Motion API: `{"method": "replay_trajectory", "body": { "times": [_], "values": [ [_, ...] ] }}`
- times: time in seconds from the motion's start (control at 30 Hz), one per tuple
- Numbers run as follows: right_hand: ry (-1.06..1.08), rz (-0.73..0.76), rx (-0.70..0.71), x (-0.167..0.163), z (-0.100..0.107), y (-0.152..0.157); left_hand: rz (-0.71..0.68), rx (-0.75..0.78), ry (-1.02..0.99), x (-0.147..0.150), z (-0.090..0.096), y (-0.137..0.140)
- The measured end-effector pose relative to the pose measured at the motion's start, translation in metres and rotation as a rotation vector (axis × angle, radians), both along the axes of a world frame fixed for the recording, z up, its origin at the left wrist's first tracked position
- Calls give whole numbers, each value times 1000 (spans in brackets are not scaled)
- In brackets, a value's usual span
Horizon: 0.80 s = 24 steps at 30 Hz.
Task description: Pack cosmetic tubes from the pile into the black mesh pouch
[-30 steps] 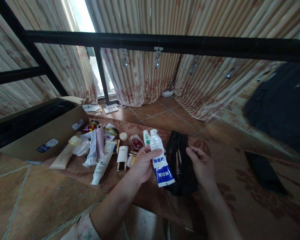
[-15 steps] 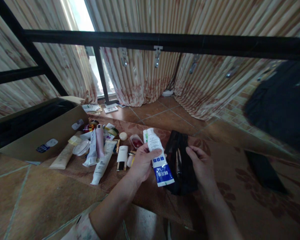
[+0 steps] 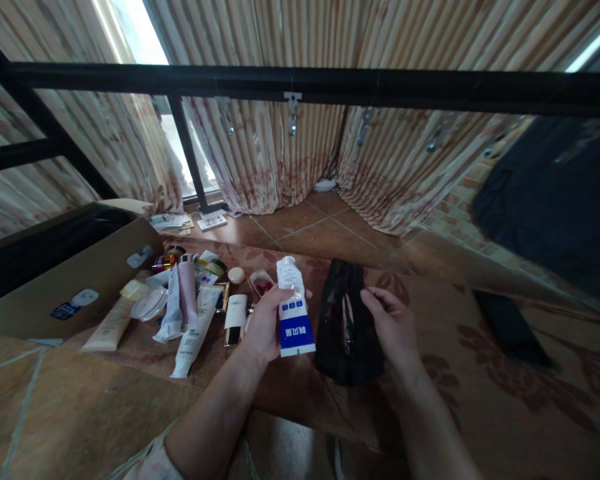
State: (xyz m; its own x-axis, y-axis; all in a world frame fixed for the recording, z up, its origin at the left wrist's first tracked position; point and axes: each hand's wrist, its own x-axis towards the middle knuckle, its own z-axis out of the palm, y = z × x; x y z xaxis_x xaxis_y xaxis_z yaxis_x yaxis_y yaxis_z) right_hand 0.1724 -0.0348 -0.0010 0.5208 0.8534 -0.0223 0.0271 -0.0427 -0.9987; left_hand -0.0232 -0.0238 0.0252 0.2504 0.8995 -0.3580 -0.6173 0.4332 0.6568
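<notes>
A white and blue squeeze tube (image 3: 296, 327) is in my left hand (image 3: 265, 323), its thumb across the front and the cap pointing away from me. Just right of it lies a black pouch (image 3: 333, 353) with its top open, and a slim brush-like item (image 3: 348, 320) shows inside. My right hand (image 3: 387, 320) pinches the pouch's right edge between thumb and fingers. Left of my hands, a white bottle with a shiny dark base (image 3: 236, 313) and a white tube (image 3: 193, 343) rest on the brown cloth (image 3: 460, 333) among several other cosmetics.
At the far left a cardboard box (image 3: 95, 280) holds something black. A dark flat object (image 3: 513, 327) lies on the cloth at right. Behind stand a black metal rail (image 3: 260, 80) and striped curtains (image 3: 300, 147). Papers (image 3: 213, 221) lie on the tiled floor.
My left hand has turned the tube more upright and drawn it leftward, apart from the pouch. More of the pouch shows now. My right hand keeps its grip; the whole view has shifted slightly.
</notes>
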Motion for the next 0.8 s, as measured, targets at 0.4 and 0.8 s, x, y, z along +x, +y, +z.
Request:
{"method": "replay_trajectory", "body": {
  "times": [0.4,0.8],
  "values": [
    [-16,22,-1,0,0,0,-130,292,-50,5,7,-11],
    [-21,6,-4,-1,4,-1,19,583,342,33,6,-21]
  ]
}}
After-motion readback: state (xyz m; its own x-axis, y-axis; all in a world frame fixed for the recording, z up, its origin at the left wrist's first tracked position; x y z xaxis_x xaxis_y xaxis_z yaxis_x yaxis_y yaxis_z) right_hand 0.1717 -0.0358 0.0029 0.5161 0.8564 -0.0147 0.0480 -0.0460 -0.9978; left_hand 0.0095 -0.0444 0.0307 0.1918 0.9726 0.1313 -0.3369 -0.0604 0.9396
